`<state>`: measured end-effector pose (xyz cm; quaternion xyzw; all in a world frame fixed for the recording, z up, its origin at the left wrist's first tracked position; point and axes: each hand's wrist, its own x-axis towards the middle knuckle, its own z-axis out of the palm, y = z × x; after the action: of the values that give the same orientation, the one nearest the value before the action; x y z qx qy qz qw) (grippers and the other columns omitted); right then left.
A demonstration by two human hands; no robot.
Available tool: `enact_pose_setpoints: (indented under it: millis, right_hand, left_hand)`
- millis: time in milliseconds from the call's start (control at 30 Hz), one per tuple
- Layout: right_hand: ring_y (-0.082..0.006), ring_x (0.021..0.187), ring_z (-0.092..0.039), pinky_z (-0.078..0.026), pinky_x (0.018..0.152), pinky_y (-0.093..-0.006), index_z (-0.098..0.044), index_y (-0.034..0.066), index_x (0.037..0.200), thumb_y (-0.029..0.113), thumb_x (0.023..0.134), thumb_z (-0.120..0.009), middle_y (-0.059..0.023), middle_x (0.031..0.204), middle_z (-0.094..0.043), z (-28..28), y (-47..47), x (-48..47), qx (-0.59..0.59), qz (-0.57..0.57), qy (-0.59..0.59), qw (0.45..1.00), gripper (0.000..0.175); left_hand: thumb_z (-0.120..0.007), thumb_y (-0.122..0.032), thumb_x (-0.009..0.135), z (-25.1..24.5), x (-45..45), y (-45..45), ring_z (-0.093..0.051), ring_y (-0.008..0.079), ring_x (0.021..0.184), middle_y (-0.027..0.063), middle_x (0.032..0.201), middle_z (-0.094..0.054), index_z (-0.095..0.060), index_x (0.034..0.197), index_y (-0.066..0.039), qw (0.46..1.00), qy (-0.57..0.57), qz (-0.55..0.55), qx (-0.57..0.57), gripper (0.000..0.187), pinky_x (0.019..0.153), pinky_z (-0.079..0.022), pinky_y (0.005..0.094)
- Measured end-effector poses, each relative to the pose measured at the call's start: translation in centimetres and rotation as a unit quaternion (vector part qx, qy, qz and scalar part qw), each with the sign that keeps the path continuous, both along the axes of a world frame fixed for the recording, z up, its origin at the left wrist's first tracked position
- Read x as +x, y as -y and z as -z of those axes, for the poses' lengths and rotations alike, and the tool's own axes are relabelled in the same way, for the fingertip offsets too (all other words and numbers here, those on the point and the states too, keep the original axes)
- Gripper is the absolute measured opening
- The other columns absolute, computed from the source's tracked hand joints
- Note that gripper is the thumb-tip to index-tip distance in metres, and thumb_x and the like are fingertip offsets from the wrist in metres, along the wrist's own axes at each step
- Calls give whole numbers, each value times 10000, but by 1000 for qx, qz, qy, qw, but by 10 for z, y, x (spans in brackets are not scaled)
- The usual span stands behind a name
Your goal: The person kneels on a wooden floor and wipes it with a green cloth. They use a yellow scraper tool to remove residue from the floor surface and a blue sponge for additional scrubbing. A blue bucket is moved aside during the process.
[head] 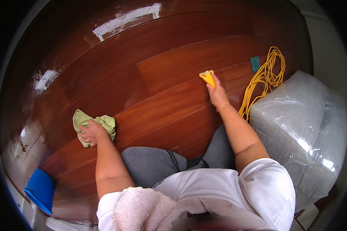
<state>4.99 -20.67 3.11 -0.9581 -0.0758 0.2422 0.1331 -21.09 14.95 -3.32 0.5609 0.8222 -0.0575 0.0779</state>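
My left hand (93,132) is on a crumpled light-green cloth (82,118), its fingers spread over the fabric on the wooden floor. In my right hand (219,93) is a yellow scraper (207,78), with its wide head pointing forward and away from me. Most of the scraper's handle is hidden by the fingers. Reddish-brown glossy floorboards (167,112) lie beneath both hands.
Right of my right arm are a coiled yellow cord (266,76), a green scouring pad (255,64) and plastic-wrapped grey furniture (289,121). A blue bucket (42,187) stands at the lower left. My bent legs (153,161) are close below the hands.
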Motion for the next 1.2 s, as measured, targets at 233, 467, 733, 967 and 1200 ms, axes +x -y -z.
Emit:
enact_pose_setpoints:
  millis: [233,467,733,967,1200]
  right_hand:
    - [-382,1080,-496,-407,893,-405,-297,213,1341,258,879,-521,-222,1157,-530,13,25,56,45,54,43,997,516]
    - [-378,1087,-495,-408,889,-405,-284,237,1351,247,878,-529,-228,1163,-525,9,84,69,-28,21,19,999,533]
    - [-370,1102,-489,-404,899,-394,-289,231,1353,218,868,-550,-229,1184,-511,16,95,96,-9,-7,34,999,551]
    - [-377,1092,-494,-404,891,-389,-297,220,1352,202,873,-548,-238,1171,-517,9,71,109,15,-9,27,1000,541]
    - [-406,1039,-511,-423,872,-420,-258,189,1361,205,860,-551,-248,1121,-538,-5,7,21,-27,-88,-36,995,581]
  left_hand:
    - [-396,-438,782,4,-2,-2,-197,251,1309,52,1431,-243,-345,1338,-276,1000,-2,-1,8,581,953,-222,557]
    - [-399,-424,801,0,1,0,-178,212,1328,45,1434,-240,-348,1342,-274,1000,1,-6,4,563,981,-208,536]
    - [-398,-438,784,5,-4,-2,-211,247,1307,52,1433,-243,-350,1338,-269,1000,-7,12,18,581,947,-243,556]
    - [-383,-421,818,-5,3,2,-184,239,1324,69,1429,-241,-338,1346,-254,1000,-5,5,-4,556,986,-222,535]
    - [-362,-413,824,-9,5,2,-159,238,1334,75,1434,-225,-308,1364,-239,1000,4,4,-14,571,1010,-188,555]
